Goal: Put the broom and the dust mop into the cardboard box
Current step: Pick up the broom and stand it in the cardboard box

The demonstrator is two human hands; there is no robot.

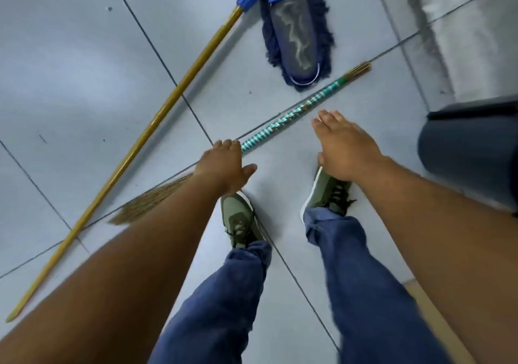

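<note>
A straw broom [291, 112] with a green-and-white wrapped handle lies diagonally on the tiled floor in front of my feet, its bristles fanning out at lower left. My left hand [225, 164] hovers over the handle's lower end, fingers spread, holding nothing. My right hand [342, 144] is open just below the handle's middle. The dust mop [294, 32], dark blue with a fringed head, lies further away at top centre. Its long yellow pole [134, 144] runs down to the lower left. A tan strip at lower right [420, 296] may be the cardboard box.
My two legs in blue jeans and green shoes [241, 217] stand just behind the broom. A dark grey bin-like object [471, 150] stands at the right. A lighter raised strip [459, 27] runs along the upper right.
</note>
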